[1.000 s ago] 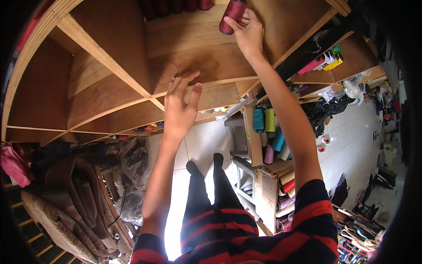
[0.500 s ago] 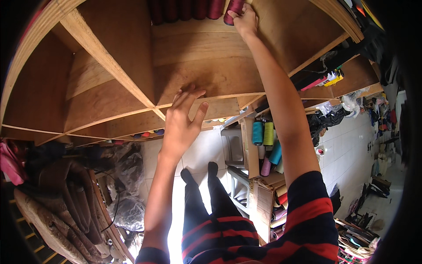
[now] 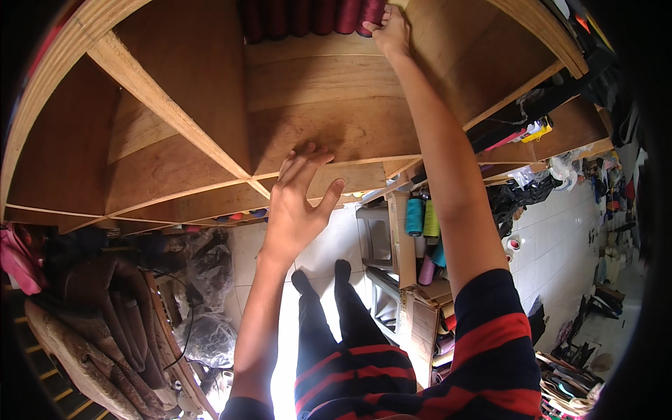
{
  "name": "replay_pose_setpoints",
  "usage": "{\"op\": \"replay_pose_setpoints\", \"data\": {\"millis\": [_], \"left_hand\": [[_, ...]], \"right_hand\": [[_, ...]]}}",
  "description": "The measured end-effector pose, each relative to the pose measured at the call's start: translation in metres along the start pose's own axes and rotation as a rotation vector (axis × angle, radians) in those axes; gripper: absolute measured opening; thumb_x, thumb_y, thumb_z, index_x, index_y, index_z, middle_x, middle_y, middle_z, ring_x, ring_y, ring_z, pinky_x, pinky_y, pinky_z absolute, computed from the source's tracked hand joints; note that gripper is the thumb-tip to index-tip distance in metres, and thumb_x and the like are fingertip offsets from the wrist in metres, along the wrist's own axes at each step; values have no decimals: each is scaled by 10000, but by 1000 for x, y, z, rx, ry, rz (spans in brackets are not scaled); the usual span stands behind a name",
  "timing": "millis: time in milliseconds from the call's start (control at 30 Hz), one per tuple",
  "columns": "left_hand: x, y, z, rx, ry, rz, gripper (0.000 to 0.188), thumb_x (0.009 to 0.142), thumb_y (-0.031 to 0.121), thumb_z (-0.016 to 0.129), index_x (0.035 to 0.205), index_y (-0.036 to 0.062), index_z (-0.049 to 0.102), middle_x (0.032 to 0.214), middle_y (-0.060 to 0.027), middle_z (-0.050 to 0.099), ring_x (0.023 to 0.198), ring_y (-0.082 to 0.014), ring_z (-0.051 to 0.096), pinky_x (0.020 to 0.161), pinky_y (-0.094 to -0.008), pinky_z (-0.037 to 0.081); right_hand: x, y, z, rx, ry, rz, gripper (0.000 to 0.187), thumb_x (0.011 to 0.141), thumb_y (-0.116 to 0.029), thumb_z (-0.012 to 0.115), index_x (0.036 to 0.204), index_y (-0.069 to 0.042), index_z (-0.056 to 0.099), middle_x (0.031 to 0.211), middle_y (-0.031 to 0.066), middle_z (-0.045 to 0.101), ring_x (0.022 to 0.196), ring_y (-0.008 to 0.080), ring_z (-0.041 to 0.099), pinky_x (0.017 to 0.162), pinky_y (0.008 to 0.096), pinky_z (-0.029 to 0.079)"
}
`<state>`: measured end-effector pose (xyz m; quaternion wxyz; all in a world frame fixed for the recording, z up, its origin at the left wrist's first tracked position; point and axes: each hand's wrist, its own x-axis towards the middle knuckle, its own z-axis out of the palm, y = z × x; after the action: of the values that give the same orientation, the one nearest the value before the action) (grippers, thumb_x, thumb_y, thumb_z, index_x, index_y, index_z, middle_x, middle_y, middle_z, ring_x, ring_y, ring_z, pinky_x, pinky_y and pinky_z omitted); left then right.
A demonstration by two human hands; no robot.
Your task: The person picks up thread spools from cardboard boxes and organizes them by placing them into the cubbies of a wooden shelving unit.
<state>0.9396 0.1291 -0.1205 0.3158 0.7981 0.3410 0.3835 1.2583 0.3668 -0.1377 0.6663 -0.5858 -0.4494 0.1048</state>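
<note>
Several dark red thread spools (image 3: pixel 299 17) stand side by side at the back of a wooden shelf compartment (image 3: pixel 315 91). My right hand (image 3: pixel 392 31) reaches in at the top, its fingers closed on the rightmost maroon thread spool (image 3: pixel 369 17), which is against the end of the row. The spools' upper ends are cut off by the picture's edge. Lower down, my left hand (image 3: pixel 297 199) is by the compartment's front edge with its fingers stretched and thumb apart. It holds nothing.
A cardboard box (image 3: pixel 424 318) to the right below holds teal, lime and purple thread spools. Grey plastic stools (image 3: pixel 376 234) stand beside it. Brown folded material (image 3: pixel 115 322) lies at lower left, near clear plastic bags (image 3: pixel 210 336). Wooden dividers (image 3: pixel 175 112) separate the compartments.
My right hand has brought the maroon spool left and upright against the row, closing the gap. My left hand has shifted slightly right and down in the picture, still open.
</note>
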Motion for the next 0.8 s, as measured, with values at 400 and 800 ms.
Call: {"op": "replay_pose_setpoints", "data": {"millis": [400, 800], "left_hand": [[0, 2, 4, 16, -7, 12, 307, 801, 70, 708, 1093, -4, 647, 1164, -172, 641, 1234, -340, 519, 1073, -424, 364], [2, 2, 9, 6, -3, 30, 293, 797, 34, 685, 1085, -8, 649, 1151, -168, 645, 1228, -337, 520, 1069, -424, 367]], "right_hand": [[-13, -19, -29, -697, -129, -120, 557, 702, -92, 829, 1180, 8, 563, 1106, 171, 673, 990, 250, 669, 879, 342, 534], [-17, -11, -29, -760, 128, -216, 374, 748, -242, 793, 1026, -43, 641, 1060, 145, 662, 1002, 325, 629, 863, 427, 493]]}}
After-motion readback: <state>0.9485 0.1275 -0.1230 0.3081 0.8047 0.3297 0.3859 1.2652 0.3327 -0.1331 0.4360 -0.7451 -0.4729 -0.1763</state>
